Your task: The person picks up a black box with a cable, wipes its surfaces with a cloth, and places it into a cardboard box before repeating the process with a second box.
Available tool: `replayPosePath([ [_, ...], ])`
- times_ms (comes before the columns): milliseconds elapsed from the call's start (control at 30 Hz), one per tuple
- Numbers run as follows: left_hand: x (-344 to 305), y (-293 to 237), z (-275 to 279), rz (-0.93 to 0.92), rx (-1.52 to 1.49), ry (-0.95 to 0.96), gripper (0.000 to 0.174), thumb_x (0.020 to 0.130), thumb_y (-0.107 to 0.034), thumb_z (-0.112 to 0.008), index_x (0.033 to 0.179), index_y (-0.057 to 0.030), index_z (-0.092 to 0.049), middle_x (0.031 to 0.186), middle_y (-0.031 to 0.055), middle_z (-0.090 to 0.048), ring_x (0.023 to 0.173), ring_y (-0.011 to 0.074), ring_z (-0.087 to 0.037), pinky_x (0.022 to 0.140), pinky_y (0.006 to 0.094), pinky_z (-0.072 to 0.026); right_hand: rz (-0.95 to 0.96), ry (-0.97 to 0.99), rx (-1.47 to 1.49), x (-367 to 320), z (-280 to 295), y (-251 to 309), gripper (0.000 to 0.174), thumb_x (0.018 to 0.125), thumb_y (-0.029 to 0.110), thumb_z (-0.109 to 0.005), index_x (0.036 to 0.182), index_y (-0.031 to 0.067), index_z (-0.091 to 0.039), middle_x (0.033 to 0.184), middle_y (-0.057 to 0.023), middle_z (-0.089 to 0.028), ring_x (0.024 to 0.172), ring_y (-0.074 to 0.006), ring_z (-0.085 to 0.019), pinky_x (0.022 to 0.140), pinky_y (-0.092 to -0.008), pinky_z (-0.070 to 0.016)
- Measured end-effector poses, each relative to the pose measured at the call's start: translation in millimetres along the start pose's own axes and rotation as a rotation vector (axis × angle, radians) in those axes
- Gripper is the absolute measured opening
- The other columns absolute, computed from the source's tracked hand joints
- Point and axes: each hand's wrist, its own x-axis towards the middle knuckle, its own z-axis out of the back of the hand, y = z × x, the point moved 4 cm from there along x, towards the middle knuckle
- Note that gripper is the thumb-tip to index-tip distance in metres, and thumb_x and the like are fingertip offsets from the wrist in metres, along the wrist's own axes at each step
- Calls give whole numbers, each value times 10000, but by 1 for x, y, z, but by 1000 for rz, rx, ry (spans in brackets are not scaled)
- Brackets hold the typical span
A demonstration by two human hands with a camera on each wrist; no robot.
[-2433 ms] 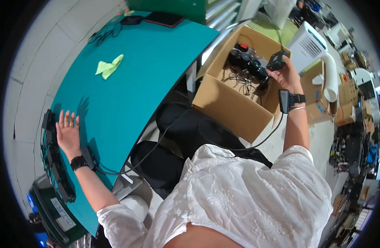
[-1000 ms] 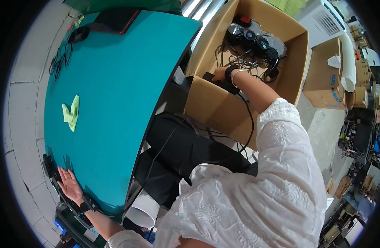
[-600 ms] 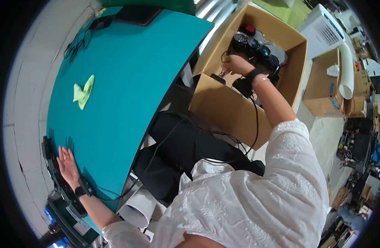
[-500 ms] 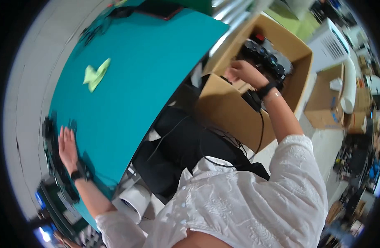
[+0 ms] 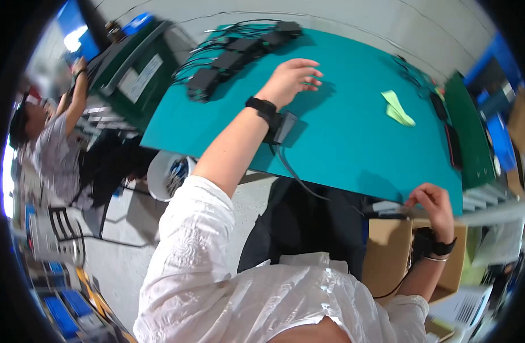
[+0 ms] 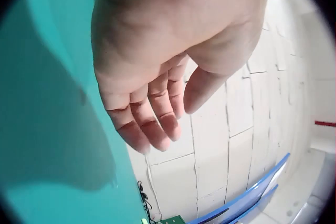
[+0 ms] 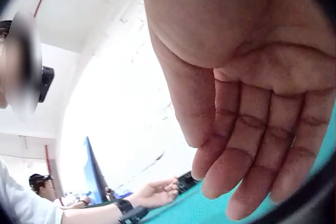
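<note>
My left hand (image 5: 291, 83) hangs over the teal table with its fingers loosely bent and nothing in them. In the left wrist view, the left fingers (image 6: 152, 124) curve softly, thumb apart from them. Near the table's front right edge, above the cardboard box (image 5: 386, 248), my right hand (image 5: 436, 206) is raised. In the right wrist view, the right fingers (image 7: 247, 155) are loosely bent and hold nothing. A row of black box-shaped devices (image 5: 231, 60) with cables lies left of my left hand. A light green cloth (image 5: 398, 108) lies farther right.
The teal table (image 5: 354, 137) has a green panel (image 5: 471, 137) at its right end. A dark red-edged flat item (image 5: 452, 146) lies beside it. On the left are a white bin (image 5: 165, 176), a dark green case (image 5: 139, 77) and a seated person (image 5: 54, 143).
The head view has swung left, toward the black devices. My right hand, which held a small black device earlier, has come up out of the box with nothing in it.
</note>
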Motion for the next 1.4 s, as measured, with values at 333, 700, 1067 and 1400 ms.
replayPosePath([
  [333,-75,-109,120,-506,1364,-965,439,708,-209,-742,1087,-23,-620,1051,146,-640,1010,297,-589,888,388,-463,439,-214,549,244,-26,70,224,963,200,-495,978,0,-595,724,-21,-555,665,-124,-550,617,-253,-433],
  [700,-104,-92,166,287,1442,-911,589,637,-311,-803,1086,4,-588,1142,192,-623,1088,366,-572,1058,553,-278,271,-167,628,283,-41,0,243,952,246,-506,1013,37,-615,790,-11,-583,718,-124,-566,649,-255,-442],
  [1067,-66,-153,-25,-666,1530,-1014,697,713,-215,-757,1295,-8,-434,1173,214,-503,1108,372,-497,869,422,-478,400,79,714,248,-57,50,355,951,305,-510,1122,-1,-570,1031,-98,-615,904,-199,-614,770,-314,-483],
  [1400,25,-43,-115,-683,1299,-104,732,670,-87,-753,1320,-35,-421,1216,166,-477,1136,355,-481,927,394,-456,551,105,972,250,-37,49,513,943,355,-532,1320,22,-430,1215,-85,-525,1054,-196,-558,871,-377,-492],
])
